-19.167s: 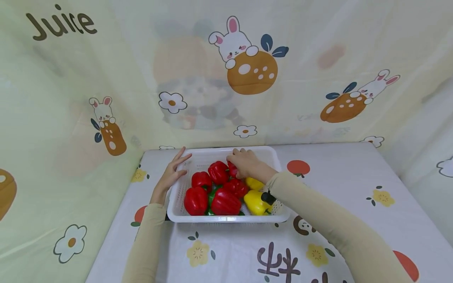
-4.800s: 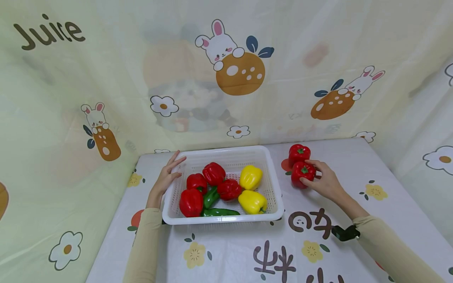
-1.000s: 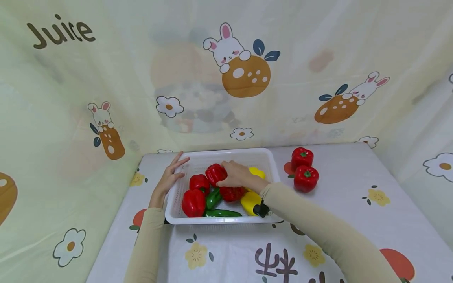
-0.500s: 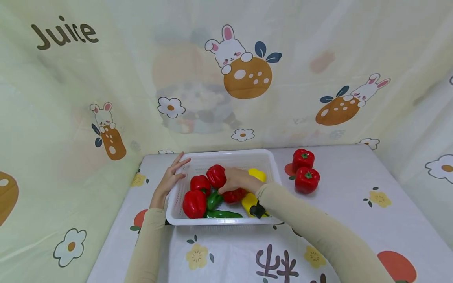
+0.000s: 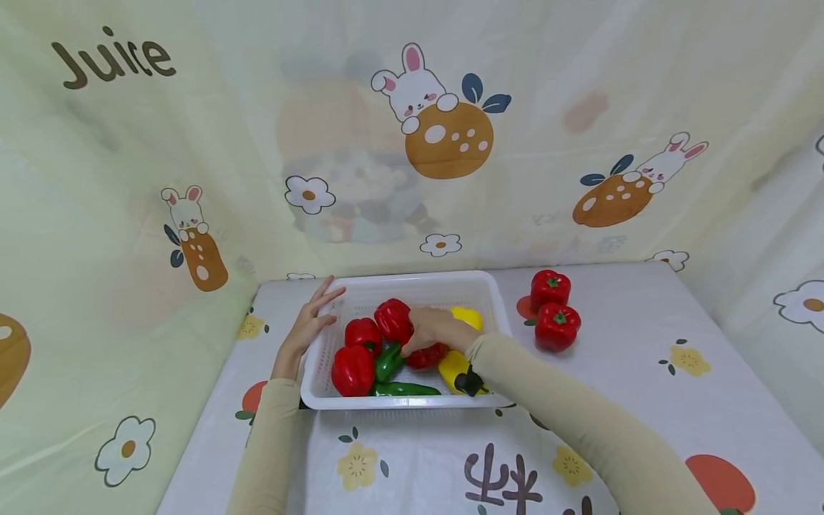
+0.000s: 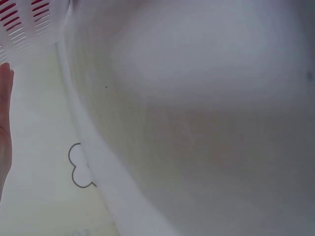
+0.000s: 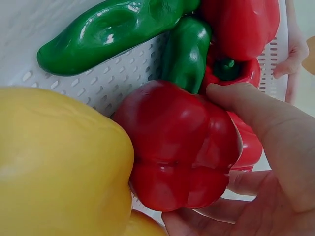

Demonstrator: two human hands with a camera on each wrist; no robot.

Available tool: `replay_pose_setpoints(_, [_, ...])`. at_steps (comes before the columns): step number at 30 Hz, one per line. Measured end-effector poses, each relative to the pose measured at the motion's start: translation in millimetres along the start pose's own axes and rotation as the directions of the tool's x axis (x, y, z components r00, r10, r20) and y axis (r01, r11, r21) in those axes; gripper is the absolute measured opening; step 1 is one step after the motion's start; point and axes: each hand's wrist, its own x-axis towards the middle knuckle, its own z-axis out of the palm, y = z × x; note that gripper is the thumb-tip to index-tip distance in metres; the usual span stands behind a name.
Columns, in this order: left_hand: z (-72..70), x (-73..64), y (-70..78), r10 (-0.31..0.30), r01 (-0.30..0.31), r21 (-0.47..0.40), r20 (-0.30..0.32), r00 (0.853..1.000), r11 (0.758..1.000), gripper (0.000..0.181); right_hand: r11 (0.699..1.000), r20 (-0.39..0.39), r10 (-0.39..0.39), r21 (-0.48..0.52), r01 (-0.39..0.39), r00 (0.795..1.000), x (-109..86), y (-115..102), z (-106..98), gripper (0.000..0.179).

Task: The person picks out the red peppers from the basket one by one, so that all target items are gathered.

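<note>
My right hand (image 5: 438, 327) reaches into the white plastic basket (image 5: 412, 403). It holds a red bell pepper (image 7: 182, 147), the thumb on one side and the fingers curled round the other. With straight, spread fingers, my left hand (image 5: 306, 330) rests at the basket's left rim. Three more red bell peppers, among them a back one (image 5: 394, 320), lie left of the held one. Two green peppers, one long (image 5: 405, 389), are near the front. Yellow bell peppers (image 5: 466, 317) lie on the right, partly hidden by my right arm.
Two red bell peppers stand on the table right of the basket, a rear one (image 5: 550, 287) and a front one (image 5: 557, 327). A printed cloth (image 5: 618, 386) covers the table. A patterned curtain (image 5: 541, 143) hangs behind.
Earlier, my right hand set a red bell pepper on the table beside another. It has since let go, returned to the basket and taken another red bell pepper. My left hand has stayed put.
</note>
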Motion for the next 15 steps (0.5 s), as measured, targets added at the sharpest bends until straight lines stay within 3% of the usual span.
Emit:
replay_pose_setpoints(9, [2.2,0.3,1.1,-0.001,0.001,0.01,0.002,1.0,1.0,0.052,0.999,-0.03,-0.05,0.003,0.05,0.998,-5.7,3.4,-3.3,0.049])
replay_pose_setpoints(15, [2.0,0.3,2.9,-0.001,0.001,0.013,0.002,1.0,1.0,0.051,0.995,-0.066,-0.104,-0.001,0.104,0.992,-9.6,6.3,-8.1,0.058])
